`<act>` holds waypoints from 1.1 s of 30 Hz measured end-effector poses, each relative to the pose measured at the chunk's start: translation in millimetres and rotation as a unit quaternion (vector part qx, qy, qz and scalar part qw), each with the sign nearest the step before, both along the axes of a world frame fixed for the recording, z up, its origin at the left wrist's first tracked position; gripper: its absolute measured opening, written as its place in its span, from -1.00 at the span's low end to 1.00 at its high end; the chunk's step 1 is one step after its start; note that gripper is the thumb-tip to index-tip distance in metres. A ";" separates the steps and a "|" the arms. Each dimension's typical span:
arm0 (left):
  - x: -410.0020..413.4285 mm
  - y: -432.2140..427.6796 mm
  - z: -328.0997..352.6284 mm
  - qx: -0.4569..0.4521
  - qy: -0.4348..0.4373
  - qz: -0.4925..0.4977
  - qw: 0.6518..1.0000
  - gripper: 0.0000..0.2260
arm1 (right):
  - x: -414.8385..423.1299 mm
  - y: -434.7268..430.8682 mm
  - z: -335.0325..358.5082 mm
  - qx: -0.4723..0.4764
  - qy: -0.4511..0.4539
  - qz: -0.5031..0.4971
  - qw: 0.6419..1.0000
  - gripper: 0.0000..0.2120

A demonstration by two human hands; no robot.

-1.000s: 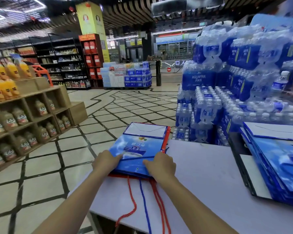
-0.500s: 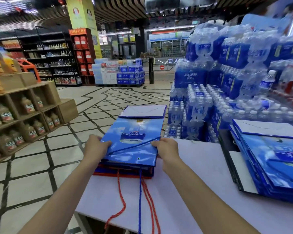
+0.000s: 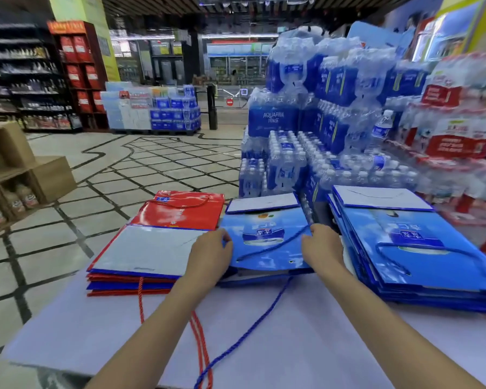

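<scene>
L hand & R hand: fingers grip blue bag by its side edges, mid-frame btwn mixed stack & blue stack. Risk I see: trailing cord snags, drags bags off surface.

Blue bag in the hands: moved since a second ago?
Yes. The blue bag slid right off the red-and-blue stack, toward the blue pile.

Bright overhead store lighting w/ soft shadows; motion blur on right, fisheye bend at edges, bkgd soft.
</scene>
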State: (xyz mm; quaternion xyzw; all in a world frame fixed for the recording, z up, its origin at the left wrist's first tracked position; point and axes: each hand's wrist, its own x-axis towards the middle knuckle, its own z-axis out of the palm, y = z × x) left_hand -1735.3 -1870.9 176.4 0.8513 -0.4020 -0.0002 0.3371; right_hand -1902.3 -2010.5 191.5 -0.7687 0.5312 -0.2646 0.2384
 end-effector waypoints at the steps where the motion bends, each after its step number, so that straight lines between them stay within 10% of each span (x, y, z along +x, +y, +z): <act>1: -4.5 -2.1 -4.4 0.039 -0.041 0.003 0.998 -0.85 | -2.8 -1.2 -8.6 -0.010 0.028 0.003 1.000 -0.80; 10: -19.2 -16.2 -33.6 0.160 -0.323 0.008 0.933 -0.72 | -14.3 2.0 -49.4 -0.109 0.246 0.081 0.960 -0.78; 20: -30.5 -65.0 -33.9 0.124 -0.170 -0.271 0.939 -0.72 | -10.5 -19.2 -39.6 -0.064 0.181 0.102 0.976 -0.67; 33: -15.3 -80.3 -48.6 0.062 -0.118 -0.102 0.986 -0.87 | -8.5 -16.2 -53.3 -0.137 0.183 0.054 0.972 -0.87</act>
